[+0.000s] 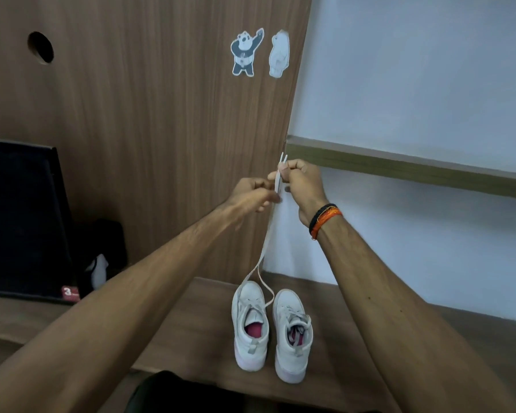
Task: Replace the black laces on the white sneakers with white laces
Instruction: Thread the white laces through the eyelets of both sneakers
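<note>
A wooden desk (191,308) stands against a wood-grain panel (131,114) and a pale wall, and the two white sneakers (270,326) sit side by side on it, toes away from the person.

High above the sneakers, the right hand (301,186) pinches both tips of the white lace (268,234) between thumb and fingers, so the two ends stick up together just over the fingers. The left hand (255,195), just beside it, has its fingers curled around the same two strands a little lower; it is a bit blurred, so I cannot tell how tight this hold is. From the hands the lace runs down as a long double line to the left sneaker (251,323), where it seems to pass through the front eyelets only. The right sneaker (292,332), touching or nearly touching it, looks already laced in white.

The lace is light, flat and soft, so it will bend and twist easily. I think the best place to hold it is at the stiff tips, which can be pushed through an eyelet. The person seems to be making both ends equal.
</note>
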